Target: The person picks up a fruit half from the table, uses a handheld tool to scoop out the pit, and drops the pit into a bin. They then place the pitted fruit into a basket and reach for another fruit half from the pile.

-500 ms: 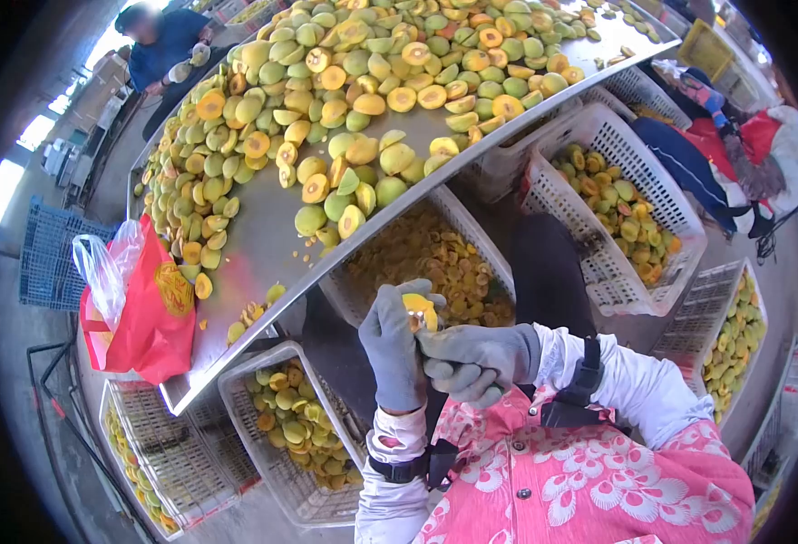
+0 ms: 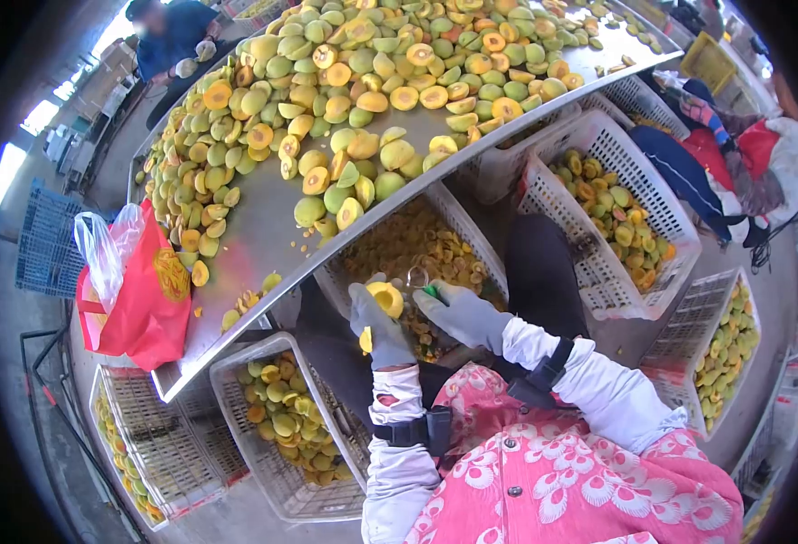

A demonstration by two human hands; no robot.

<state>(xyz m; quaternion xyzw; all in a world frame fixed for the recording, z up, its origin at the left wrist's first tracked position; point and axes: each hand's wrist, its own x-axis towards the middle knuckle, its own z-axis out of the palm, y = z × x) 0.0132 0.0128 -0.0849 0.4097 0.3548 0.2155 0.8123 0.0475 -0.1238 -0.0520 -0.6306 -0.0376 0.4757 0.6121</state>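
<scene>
My left hand [image 2: 388,343], in a grey glove, grips a yellow fruit half [image 2: 384,299], cut face up, with a hollow in the middle; it looks like a peach or apricot. A small yellow piece [image 2: 365,340] shows at that hand's outer edge. Just to the right, my gloved right hand [image 2: 464,317] is closed on a pitting tool with a metal loop [image 2: 418,277] and a bit of green at its handle. The loop is apart from the fruit half. Both hands are over a crate [image 2: 461,216] of yellow fruit pieces below the table edge.
A metal table [image 2: 267,204] carries a large heap of halved fruit [image 2: 326,82]. A red bag [image 2: 136,304] hangs at its left corner. Fruit-filled crates stand left [image 2: 236,376], right [image 2: 680,227] and far right [image 2: 680,340]. Another person [image 2: 172,45] sits across at the upper left.
My hands, earlier together around the fruit, have moved apart. The right hand has drawn the loop tool away to the right, and the fruit half's hollow face now shows in the left.
</scene>
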